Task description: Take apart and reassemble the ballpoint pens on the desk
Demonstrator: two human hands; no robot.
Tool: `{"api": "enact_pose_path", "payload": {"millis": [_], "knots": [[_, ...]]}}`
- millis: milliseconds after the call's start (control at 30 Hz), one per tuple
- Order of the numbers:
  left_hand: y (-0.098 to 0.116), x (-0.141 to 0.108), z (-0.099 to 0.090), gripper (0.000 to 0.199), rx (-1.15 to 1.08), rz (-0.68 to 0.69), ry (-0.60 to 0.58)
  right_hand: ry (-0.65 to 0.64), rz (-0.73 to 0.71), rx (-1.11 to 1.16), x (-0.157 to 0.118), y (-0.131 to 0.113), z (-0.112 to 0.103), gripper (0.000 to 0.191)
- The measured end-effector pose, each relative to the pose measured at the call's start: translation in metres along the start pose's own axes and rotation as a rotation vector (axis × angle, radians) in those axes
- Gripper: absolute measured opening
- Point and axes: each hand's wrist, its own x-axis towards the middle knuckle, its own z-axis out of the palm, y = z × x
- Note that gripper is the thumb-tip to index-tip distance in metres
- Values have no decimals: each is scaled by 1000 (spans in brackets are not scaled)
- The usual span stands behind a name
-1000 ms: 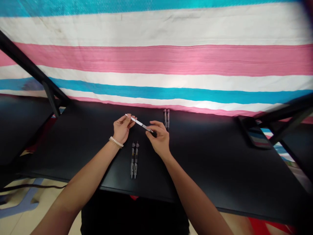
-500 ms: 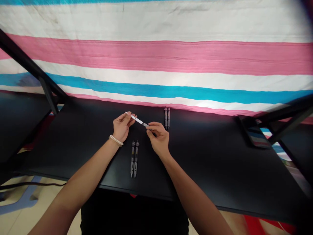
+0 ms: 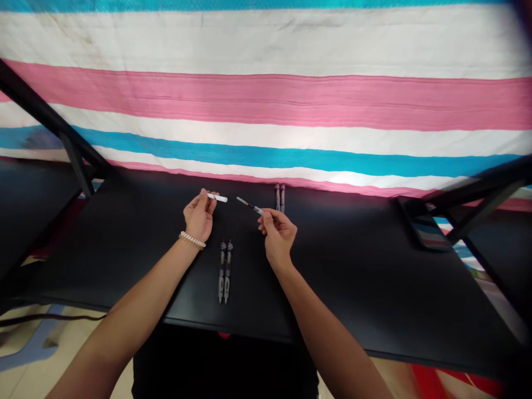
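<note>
Pulled apart since the earlier frame, where they made one pen between the two hands, the smooth white tubular barrel (image 3: pixel 217 197) and the thin, dark, clear-ended refill (image 3: pixel 246 203) now have a gap between them above the flat black tabletop (image 3: pixel 353 277). The left hand (image 3: pixel 199 216), a white coiled band (image 3: pixel 192 239) around its wrist, has its thumb and fingers pinched on the far end of the barrel, whose other end points toward the refill. The right hand (image 3: pixel 279 235) has moved a little away from the left; its fingers are closed narrowly on the short grey front section (image 3: pixel 260 211), from which the refill sticks out, slanting up toward the barrel. Below and between the hands, two slender dark pens with grey grips (image 3: pixel 228 271) lie side by side on the tabletop. Just beyond the right hand lie two more dark, slim pens (image 3: pixel 283 195), close together, their near ends hidden behind it. Well to the right rests a black, flat, shiny-faced phone (image 3: pixel 430 230). Behind hangs a pink, white and blue striped sheet (image 3: pixel 266 100).
</note>
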Motion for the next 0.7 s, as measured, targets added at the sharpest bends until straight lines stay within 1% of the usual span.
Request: {"api": "enact_pose_path", "payload": {"millis": [167, 267, 333, 400, 467, 533, 567, 633, 700], "knots": [[2, 0, 1, 19, -13, -58, 1, -81, 26, -24, -3, 0, 4, 25], [2, -1, 2, 20, 11, -64, -31, -119, 34, -41, -7, 1, 6, 26], [2, -3, 3, 23, 39, -49, -64, -114, 20, -71, -8, 1, 6, 25], [1, -6, 4, 26, 80, -25, -103, -110, -50, -145, -10, 2, 7, 22], [0, -10, 6, 30, 124, -11, -150, -131, -164, -232, -12, 2, 7, 18], [0, -14, 7, 33, 146, -23, -191, -149, -257, -290, -14, 2, 7, 15], [0, -15, 8, 34, 146, -32, -203, -150, -275, -303, -15, 3, 7, 15], [0, -17, 8, 33, 137, -44, -206, -155, -240, -293, -16, 5, 7, 16], [0, -16, 8, 33, 129, -43, -196, -207, -135, -251, -15, 7, 6, 20]]}}
